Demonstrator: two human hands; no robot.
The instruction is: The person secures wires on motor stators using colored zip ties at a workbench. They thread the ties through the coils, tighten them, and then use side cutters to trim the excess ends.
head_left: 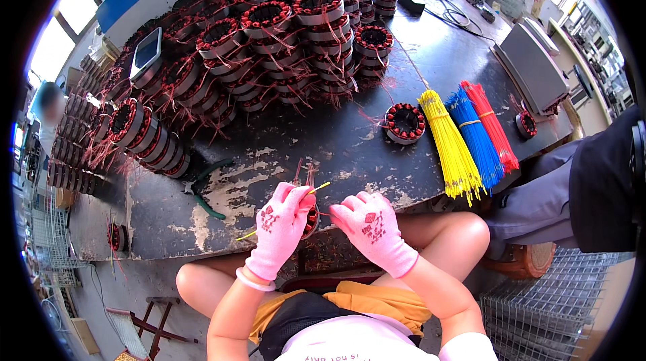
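Both hands wear pink gloves. My left hand (279, 223) is closed on a yellow wire (321, 187), whose ends stick out above and below the fingers. My right hand (367, 225) has its fingertips pinched at a thin reddish lead. Between the hands, at the table's near edge, a motor stator (311, 222) with dark red windings shows in part; the left hand hides the rest. Thin reddish leads (309, 171) rise from it beyond the left fingers. Green-handled pliers (204, 189) lie on the table left of my hands.
Tall stacks of wound stators (269, 51) fill the table's far left. A single stator (405, 123) stands near bundles of yellow (447, 139), blue (476, 133) and red wires (491, 125). A grey box (531, 68) is at the right. Another person's leg (538, 193) is beside me.
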